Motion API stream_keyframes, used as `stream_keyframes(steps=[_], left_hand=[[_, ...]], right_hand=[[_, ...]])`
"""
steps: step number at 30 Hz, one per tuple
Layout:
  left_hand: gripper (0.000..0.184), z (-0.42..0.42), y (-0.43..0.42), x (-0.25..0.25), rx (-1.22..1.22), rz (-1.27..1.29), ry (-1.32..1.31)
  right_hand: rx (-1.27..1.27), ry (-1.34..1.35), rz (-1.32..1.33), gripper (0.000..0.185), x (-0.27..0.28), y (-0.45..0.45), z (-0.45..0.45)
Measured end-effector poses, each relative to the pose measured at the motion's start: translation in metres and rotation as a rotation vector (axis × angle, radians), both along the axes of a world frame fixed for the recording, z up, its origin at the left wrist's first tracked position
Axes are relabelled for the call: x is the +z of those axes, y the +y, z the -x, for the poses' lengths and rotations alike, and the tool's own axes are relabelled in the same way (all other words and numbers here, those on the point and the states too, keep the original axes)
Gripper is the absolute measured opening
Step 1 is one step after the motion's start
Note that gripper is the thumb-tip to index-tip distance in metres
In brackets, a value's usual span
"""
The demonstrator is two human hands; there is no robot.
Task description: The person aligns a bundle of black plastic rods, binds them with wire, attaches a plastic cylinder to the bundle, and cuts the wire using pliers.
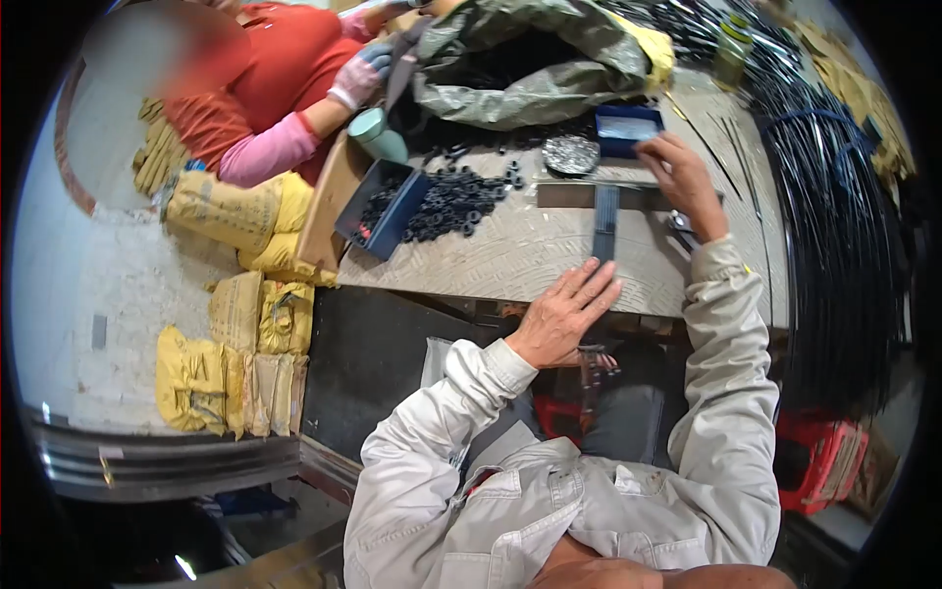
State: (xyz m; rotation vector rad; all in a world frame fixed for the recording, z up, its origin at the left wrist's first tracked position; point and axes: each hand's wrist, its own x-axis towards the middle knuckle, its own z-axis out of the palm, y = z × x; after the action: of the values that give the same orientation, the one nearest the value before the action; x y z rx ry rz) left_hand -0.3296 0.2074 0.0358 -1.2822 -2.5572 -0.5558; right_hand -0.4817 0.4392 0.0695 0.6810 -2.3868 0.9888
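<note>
Fingers, left hand [561, 319]: palm facing down; fingers are lying slightly apart, the tips meeting the near end of one narrow, dark blue-grey stack of slim flat strips [604, 234].
Fingers, right hand [684, 182]: thumb and fingers are curving toward each other at the near right corner of one shallow, rectangular blue tray [629, 131]; cannot tell whether they are clamping anything.
Strip stack: one; its far end is lying across one long, flat, dark bar [565, 195]; individual strips are too fine to count.
Round tin: one dark-rimmed round tin with glittering silver contents [571, 155] is standing just left of the tray.
Small parts: one pile of small black ring-shaped parts [456, 201] is spreading over the pale, textured worktable [500, 263]; too many to count.
Parts box: one deep, rectangular blue box [402, 213] is leaning beside the pile, holding more black parts.
Cup: one pale green cup [381, 137] is tilting behind the box.
Sack: one large, open grey-green sack [520, 110] is occupying the far side.
Bottle: one clear bottle with a yellow-green lid [731, 54] is standing at far right.
Rods: one thick bundle of long black rods [829, 245] is hanging over the right edge.
Co-worker: one person in a red top [289, 69] is working at the far left, one gloved hand [359, 79] showing beside the sack.
</note>
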Motion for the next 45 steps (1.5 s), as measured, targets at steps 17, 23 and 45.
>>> stream_keyframes(steps=[17,23,45], left_hand=[[0.059,0.035,0.010,-0.016,0.023,-0.015,0.252],[0.061,0.033,0.006,-0.012,0.032,-0.006,0.248],[0.034,-0.017,0.004,0.139,-0.305,-0.761,-0.744]], right_hand=[[0.032,0.063,-0.539,0.006,0.008,0.005,0.108],[0.051,0.242,-0.390,0.008,0.010,0.001,0.104],[-0.057,0.518,-0.184,0.019,0.121,-0.036,-0.232]])
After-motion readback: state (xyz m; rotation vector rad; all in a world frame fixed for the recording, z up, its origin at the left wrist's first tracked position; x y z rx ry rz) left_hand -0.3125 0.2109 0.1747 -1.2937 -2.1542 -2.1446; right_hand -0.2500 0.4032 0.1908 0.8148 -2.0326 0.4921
